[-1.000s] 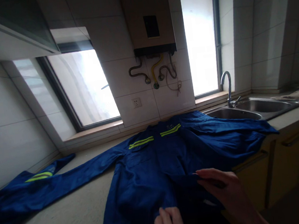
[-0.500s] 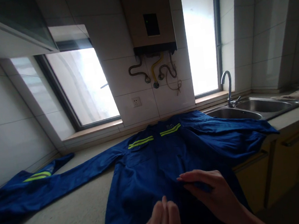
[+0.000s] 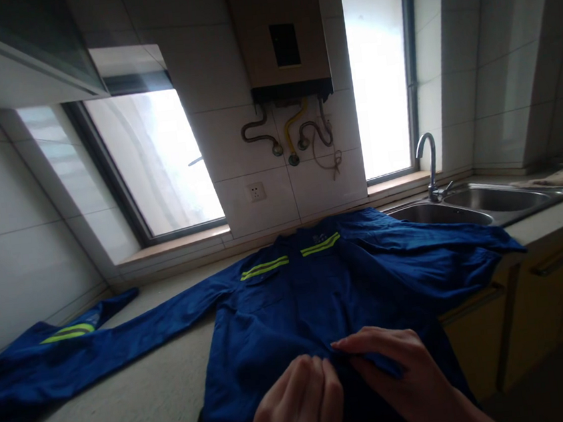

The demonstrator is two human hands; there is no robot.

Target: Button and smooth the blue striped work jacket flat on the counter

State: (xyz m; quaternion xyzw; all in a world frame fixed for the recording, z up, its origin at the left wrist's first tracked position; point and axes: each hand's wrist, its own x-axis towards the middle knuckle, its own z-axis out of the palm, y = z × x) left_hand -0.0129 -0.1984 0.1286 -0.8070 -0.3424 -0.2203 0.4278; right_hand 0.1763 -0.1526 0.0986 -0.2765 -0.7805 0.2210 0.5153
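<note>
A blue work jacket [image 3: 267, 320] with yellow-green striped bands on its chest lies spread over the countertop, front side up. At its lower front edge my left hand [image 3: 299, 400] is closed, with its curled fingers against the cloth. Close beside it, my right hand [image 3: 403, 366] pinches the jacket's front, and a fold of blue fabric shows between thumb and fingers. The fingertips of both hands almost meet near the front opening. Whatever small part lies under the left fingers is hidden.
Another blue garment piece with a striped band [image 3: 67, 333] lies at the far left of the countertop [image 3: 144, 386]. A double steel sink [image 3: 501, 198] with a faucet [image 3: 430, 165] is at the right. Yellow cabinets [image 3: 534, 318] stand below. A water heater [image 3: 277, 30] hangs on the wall.
My left hand has moved up and slightly right, closer to my right hand. My right hand has shifted slightly down, still pinching the cloth. The jacket's lower left edge has drawn inward.
</note>
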